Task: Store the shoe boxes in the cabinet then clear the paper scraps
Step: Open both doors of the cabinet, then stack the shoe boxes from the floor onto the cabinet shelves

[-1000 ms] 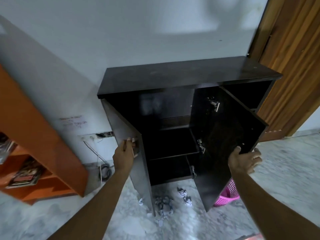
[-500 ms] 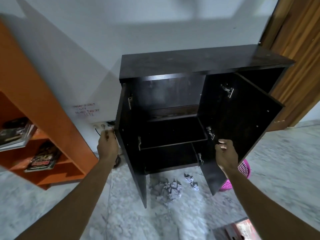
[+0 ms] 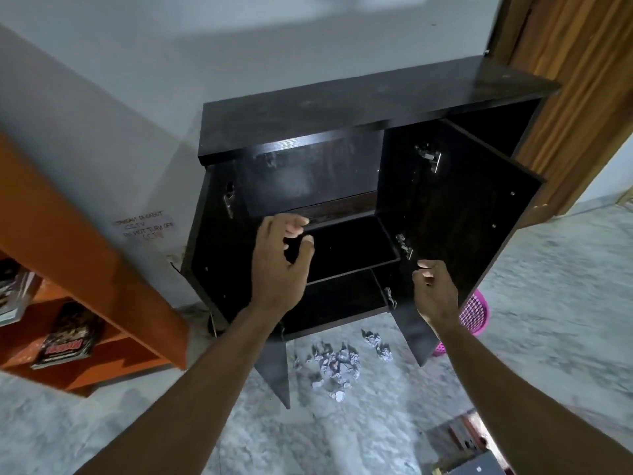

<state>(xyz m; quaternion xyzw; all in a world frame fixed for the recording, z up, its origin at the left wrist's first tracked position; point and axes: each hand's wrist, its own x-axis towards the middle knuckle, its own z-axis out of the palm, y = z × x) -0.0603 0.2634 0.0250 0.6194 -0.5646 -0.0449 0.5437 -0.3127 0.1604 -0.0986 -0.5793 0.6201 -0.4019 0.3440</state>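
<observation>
Both hands have left the doors: left hand [image 3: 279, 265] and right hand [image 3: 435, 291] are hanging released, holding nothing, before the open cabinet [image 3: 342, 108]. Paper scraps [image 3: 337, 365] are lying below them, risking a slip; boxes [image 3: 462, 447] are waiting behind the right hand.

Left hand [image 3: 279, 269], right hand [image 3: 435, 293]: bare, no sleeves, rings or watch visible.

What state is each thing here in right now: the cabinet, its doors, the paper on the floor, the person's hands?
Cabinet: open, shelves bare.
Left door: swung wide open.
Right door: swung wide open.
Paper scraps: crumpled, lying on the floor before the cabinet.
Left hand: empty, fingers spread.
Right hand: empty, fingers loosely curled.
Pink basket: on the floor behind the right door.
</observation>
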